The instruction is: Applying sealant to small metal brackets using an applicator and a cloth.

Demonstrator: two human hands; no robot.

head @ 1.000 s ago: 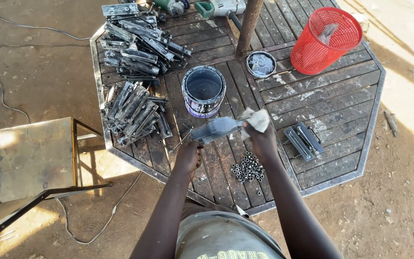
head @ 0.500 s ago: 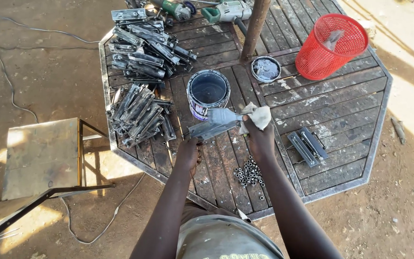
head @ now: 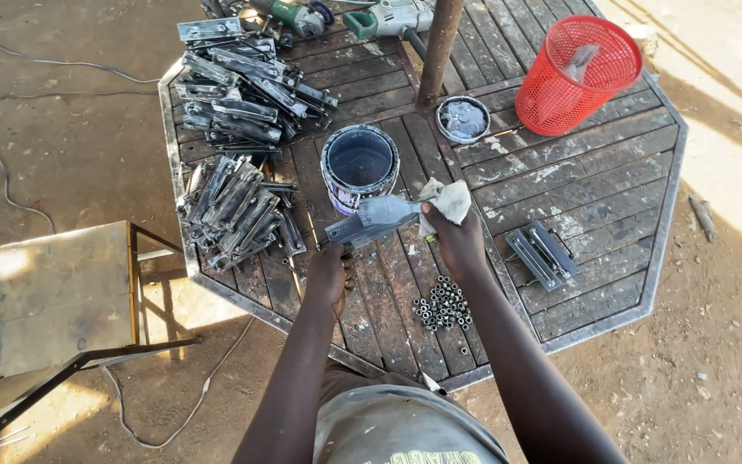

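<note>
My left hand (head: pixel 328 277) grips the near end of a flat grey metal piece (head: pixel 373 221) and holds it tilted above the wooden table (head: pixel 611 206). My right hand (head: pixel 455 242) holds a pale rag (head: pixel 447 203) pressed against the far end of that piece. An open paint can (head: pixel 359 165) with grey paint stands just beyond the piece. A small heap of metal nuts (head: pixel 443 304) lies on the boards below my right wrist.
Two stacks of grey metal parts (head: pixel 238 206) fill the table's left side. A red mesh basket (head: pixel 575 76), a can lid (head: pixel 463 118), a post (head: pixel 436 47) and power tools (head: pixel 388 15) sit farther back. Two metal parts (head: pixel 543 254) lie right. A metal stool (head: pixel 62 296) stands left on the dirt.
The view has shifted slightly. Both hands stay on the metal piece, with the rag moving a little along its far end.
</note>
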